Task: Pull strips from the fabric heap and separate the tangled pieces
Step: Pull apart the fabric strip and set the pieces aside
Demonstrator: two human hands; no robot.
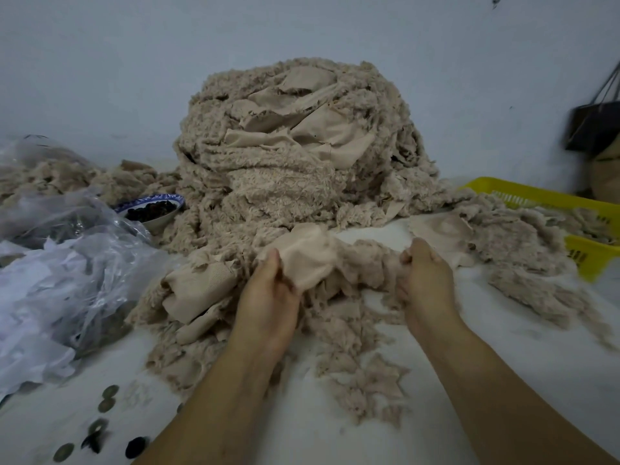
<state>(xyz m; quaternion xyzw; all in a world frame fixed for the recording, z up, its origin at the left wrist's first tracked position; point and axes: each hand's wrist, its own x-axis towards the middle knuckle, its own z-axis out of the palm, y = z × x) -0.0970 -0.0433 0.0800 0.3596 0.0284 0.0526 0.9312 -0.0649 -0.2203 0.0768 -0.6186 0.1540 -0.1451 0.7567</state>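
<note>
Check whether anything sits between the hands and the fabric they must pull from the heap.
Nothing visible does. The left hand and right hand grip a tangled fabric piece at the near foot of the fabric heap. The bowl stands off to the left and the yellow basket to the right.

White worktop (503,380) against a pale grey-blue wall (100,62). At far left, crumpled clear plastic bags (67,236), white scraps (30,297) heaped in the nearer one. Just beside them, a blue-and-white patterned bowl (152,209) holding small dark pieces. Near the front left edge, a scatter of round dark discs (107,397), possibly coins. At right, a yellow plastic basket (543,196), with a second yellow basket (590,256) nearer. In the far right corner, a blurred dark bag (593,129) hanging by straps.
</note>
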